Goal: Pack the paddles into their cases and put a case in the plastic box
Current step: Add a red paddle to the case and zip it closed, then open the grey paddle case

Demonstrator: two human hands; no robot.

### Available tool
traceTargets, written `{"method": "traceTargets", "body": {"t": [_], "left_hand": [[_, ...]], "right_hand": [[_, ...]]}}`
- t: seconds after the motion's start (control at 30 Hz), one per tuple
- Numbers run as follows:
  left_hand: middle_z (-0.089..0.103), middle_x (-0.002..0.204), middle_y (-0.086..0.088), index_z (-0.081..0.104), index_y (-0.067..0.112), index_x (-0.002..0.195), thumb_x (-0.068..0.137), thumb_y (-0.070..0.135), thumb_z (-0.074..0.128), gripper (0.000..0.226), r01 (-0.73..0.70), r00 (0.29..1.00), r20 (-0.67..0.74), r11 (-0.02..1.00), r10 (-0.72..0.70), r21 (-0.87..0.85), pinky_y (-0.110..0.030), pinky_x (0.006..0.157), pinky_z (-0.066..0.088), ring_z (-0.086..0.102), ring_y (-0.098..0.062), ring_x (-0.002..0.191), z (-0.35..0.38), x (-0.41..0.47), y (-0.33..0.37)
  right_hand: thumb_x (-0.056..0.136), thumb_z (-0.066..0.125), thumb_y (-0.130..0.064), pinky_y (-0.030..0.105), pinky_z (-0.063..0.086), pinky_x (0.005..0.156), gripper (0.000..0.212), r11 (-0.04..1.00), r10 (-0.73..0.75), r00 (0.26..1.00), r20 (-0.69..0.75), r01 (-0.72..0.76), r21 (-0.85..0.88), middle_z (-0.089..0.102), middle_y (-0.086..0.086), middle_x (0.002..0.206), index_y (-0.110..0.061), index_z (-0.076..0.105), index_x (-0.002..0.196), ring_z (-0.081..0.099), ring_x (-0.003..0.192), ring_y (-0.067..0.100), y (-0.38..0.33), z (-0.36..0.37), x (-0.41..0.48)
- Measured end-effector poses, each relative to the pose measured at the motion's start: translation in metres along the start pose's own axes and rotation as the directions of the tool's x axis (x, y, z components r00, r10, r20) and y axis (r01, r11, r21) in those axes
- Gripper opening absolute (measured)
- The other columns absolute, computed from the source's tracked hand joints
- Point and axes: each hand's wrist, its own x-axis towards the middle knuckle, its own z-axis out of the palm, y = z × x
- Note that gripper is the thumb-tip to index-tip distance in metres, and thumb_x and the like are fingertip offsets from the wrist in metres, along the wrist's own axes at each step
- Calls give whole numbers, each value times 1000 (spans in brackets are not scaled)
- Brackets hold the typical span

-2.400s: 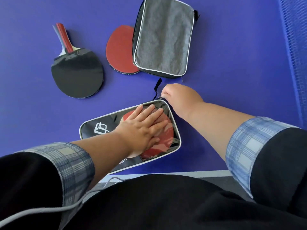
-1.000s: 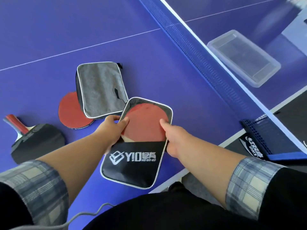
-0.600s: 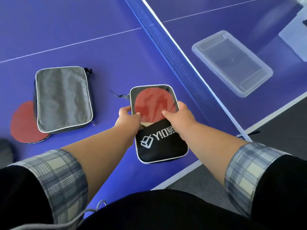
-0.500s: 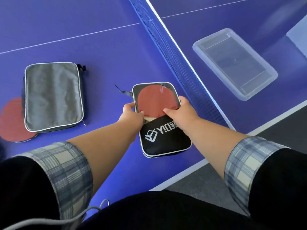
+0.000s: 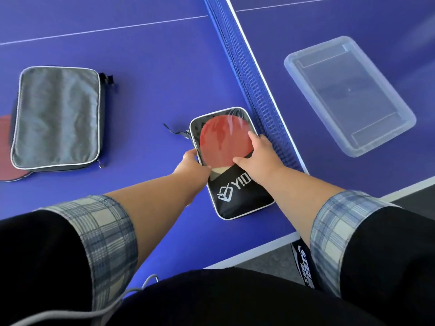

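Note:
A black paddle case (image 5: 237,198) with a clear window shows a red paddle (image 5: 221,144) inside it. I hold this case just left of the net, my left hand (image 5: 191,164) gripping its left edge and my right hand (image 5: 261,156) gripping its right side over the window. A clear plastic box (image 5: 348,92) sits empty beyond the net at the right. A grey paddle case (image 5: 56,116) lies at the left, on top of another red paddle (image 5: 4,147) that is mostly hidden.
The blue net (image 5: 247,67) runs diagonally between the held case and the plastic box. The purple table's white front edge (image 5: 259,248) is near my body. A black net-post label (image 5: 304,262) hangs below the edge.
Both hands picked the black case up from in front of me and carried it right, close to the net. The view turned right, so the black paddle left the frame.

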Motion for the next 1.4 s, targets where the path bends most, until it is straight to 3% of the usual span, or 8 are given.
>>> {"method": "traceTargets", "body": {"t": [0.07, 0.13, 0.37, 0.63, 0.77, 0.93, 1.13, 1.4], "left_hand": [[60, 91, 12, 21, 39, 151, 90, 33, 59, 71, -25, 1000, -1, 998, 25, 49, -40, 78, 57, 69, -25, 101, -10, -5, 0], [48, 88, 19, 15, 36, 154, 94, 35, 57, 73, -67, 996, -44, 990, 73, 125, -33, 65, 53, 67, -25, 98, -27, -13, -2], [48, 141, 1, 22, 30, 153, 95, 33, 56, 67, -74, 959, -261, 984, 114, 160, -39, 82, 54, 61, -27, 104, -142, -26, -45], [47, 141, -11, 41, 22, 143, 89, 25, 54, 56, -92, 775, -583, 955, 245, 281, -49, 99, 46, 47, -33, 123, -312, -3, -114], [41, 145, -12, 30, 20, 149, 91, 31, 55, 64, -35, 865, -464, 947, 189, 319, -50, 96, 47, 44, -37, 127, -348, 22, -122], [44, 134, -15, 39, 10, 136, 93, 33, 61, 53, -7, 913, -371, 914, 172, 405, -49, 93, 48, 49, -39, 117, -357, 39, -124], [44, 117, -3, 53, 18, 121, 92, 19, 60, 31, -195, 896, -341, 941, 286, 278, -26, 55, 43, 55, -17, 72, -352, 21, -142], [54, 115, -3, 53, 25, 124, 87, 22, 63, 39, -229, 863, -395, 941, 314, 248, -35, 61, 52, 59, -21, 76, -308, -39, -172]], "right_hand": [[85, 74, -40, 46, 32, 118, 86, 992, -14, 998, -68, 5, -123, 11, 5, 168, -30, 27, 156, 22, 151, 29, -13, 3, -6], [87, 72, -39, 45, 29, 119, 79, 980, -114, 986, -123, 91, -177, 13, 1, 168, -26, 33, 154, 20, 151, 25, -37, 12, -13], [93, 67, -33, 36, 28, 117, 68, 932, -357, 934, 24, 358, -56, 39, 6, 156, -14, 38, 152, 33, 144, 22, -153, 69, -42], [95, 56, -42, 36, 44, 101, 68, 969, -156, 965, 210, 109, 220, 42, -4, 155, -27, 29, 155, 44, 136, 17, -262, 158, -46], [93, 55, -37, 29, 40, 74, 47, 956, -23, 981, 192, -35, 291, 56, -11, 100, -26, 48, 138, 52, 94, 18, -298, 193, -40], [92, 52, -24, 27, 31, 50, 23, 937, 101, 980, 169, -151, 315, 52, -2, 81, -19, 54, 114, 40, 61, 17, -320, 215, -41], [92, 53, -14, 26, 37, 53, 18, 892, 134, 979, 152, -187, 413, 59, -3, 89, -28, 52, 105, 46, 67, 13, -312, 216, -65], [92, 55, -19, 25, 42, 57, 27, 893, 72, 977, 202, -154, 423, 64, -8, 95, -29, 51, 116, 56, 73, 14, -267, 195, -114]]}}
